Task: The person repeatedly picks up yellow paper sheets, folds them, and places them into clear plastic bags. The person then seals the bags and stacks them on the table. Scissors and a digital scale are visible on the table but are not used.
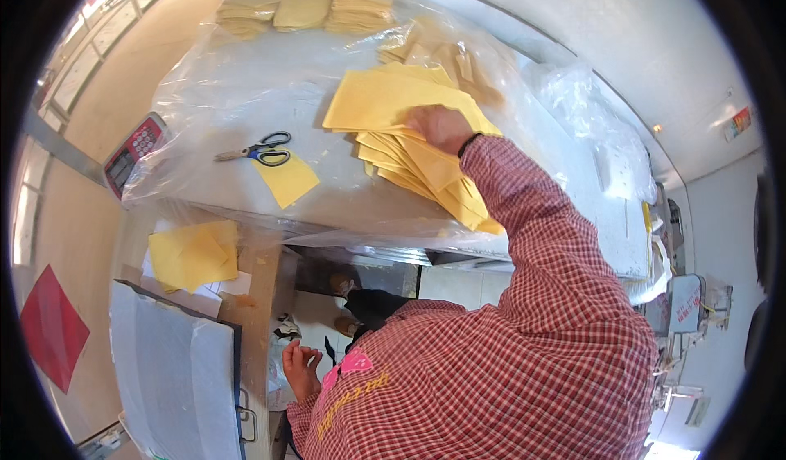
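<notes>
My right hand (439, 127) is closed over the near edge of the top yellow sheets (374, 98), partly blurred, with its thumb hidden. Below and beside it, more yellow sheets (417, 171) lie fanned out in a loose pile on the plastic-covered table. My left hand (302, 369) is low in front of my body, away from the table, empty, with its fingers loosely curled and apart. Left of the pile, scissors (264, 150) with black and blue handles rest partly on a single yellow piece (287, 180).
Stacks of yellow sheets (359, 9) stand under clear plastic at the far edge. A red calculator (138, 150) is at the left corner. More yellow sheets (195, 254) lie on a lower wooden surface, near a covered board (172, 371). Crumpled clear plastic (568, 95) lies at the right.
</notes>
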The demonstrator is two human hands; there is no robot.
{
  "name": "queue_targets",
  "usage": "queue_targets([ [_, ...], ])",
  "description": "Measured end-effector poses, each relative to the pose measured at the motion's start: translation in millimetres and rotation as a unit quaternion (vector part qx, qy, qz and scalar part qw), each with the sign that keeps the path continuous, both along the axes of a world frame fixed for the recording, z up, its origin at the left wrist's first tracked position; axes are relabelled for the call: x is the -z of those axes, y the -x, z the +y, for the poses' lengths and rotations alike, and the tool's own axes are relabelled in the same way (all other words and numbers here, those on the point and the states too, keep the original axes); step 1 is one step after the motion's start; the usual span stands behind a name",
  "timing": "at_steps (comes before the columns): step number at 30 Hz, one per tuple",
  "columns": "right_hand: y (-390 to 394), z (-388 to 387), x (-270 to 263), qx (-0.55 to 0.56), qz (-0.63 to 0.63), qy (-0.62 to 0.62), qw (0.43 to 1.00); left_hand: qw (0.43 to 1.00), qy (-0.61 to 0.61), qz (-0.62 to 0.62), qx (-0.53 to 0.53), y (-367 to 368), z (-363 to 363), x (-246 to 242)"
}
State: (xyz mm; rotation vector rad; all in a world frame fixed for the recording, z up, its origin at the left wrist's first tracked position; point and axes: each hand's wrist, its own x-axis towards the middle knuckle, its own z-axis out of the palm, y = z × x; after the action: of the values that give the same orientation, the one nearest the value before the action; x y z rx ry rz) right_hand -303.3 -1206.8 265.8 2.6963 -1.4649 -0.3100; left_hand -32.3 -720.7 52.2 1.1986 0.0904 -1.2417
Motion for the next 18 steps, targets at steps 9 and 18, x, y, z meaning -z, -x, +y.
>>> queue_targets([
  [9,59,-61,0,0.004,-0.137,0.055,0.989,0.991,-0.042,-0.081,0.102,13,-68,-51],
  [18,31,-120,-2,0.074,-0.061,-0.077,0.992,0.922,0.111,-0.094,0.358,60,-293,-114],
])
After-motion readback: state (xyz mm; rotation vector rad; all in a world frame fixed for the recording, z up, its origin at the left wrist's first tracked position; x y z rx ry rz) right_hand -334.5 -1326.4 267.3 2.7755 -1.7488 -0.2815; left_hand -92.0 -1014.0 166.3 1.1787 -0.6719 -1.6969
